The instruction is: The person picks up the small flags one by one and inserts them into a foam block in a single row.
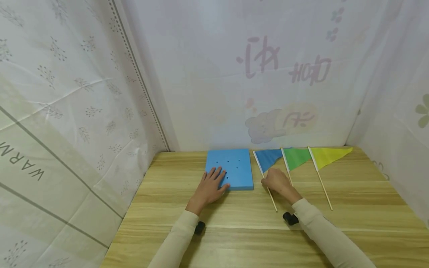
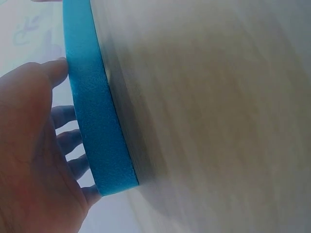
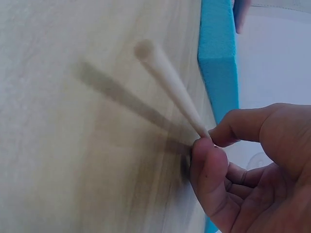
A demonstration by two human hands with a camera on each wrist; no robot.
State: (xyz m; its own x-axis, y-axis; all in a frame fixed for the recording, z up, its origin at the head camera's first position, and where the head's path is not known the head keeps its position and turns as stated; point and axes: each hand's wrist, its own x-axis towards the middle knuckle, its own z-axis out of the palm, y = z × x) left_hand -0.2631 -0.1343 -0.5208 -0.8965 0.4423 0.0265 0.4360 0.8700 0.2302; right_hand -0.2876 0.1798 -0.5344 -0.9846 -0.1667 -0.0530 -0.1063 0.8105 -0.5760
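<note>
A blue foam block [image 1: 242, 176] with several small holes in its top lies flat at the back of the table. My left hand [image 1: 210, 186] rests on its left front part with fingers spread; in the left wrist view the thumb touches the edge of the block [image 2: 97, 107]. My right hand [image 1: 277, 182] pinches the wooden stick of a blue pennant flag [image 1: 268, 158] between thumb and fingers. The stick's lower end [image 3: 167, 82] juts out from the pinch, its shadow on the table beside it. Right of it lies a green flag [image 1: 296, 157], its stick partly hidden by the right hand.
A yellow flag [image 1: 328, 156] on a wooden stick lies farthest right. The wood-grain table [image 1: 234, 242] meets a printed white curtain [image 1: 214, 93] at the back, with more curtain at both sides. Black wrist cameras [image 1: 290, 219] sit under the sleeves.
</note>
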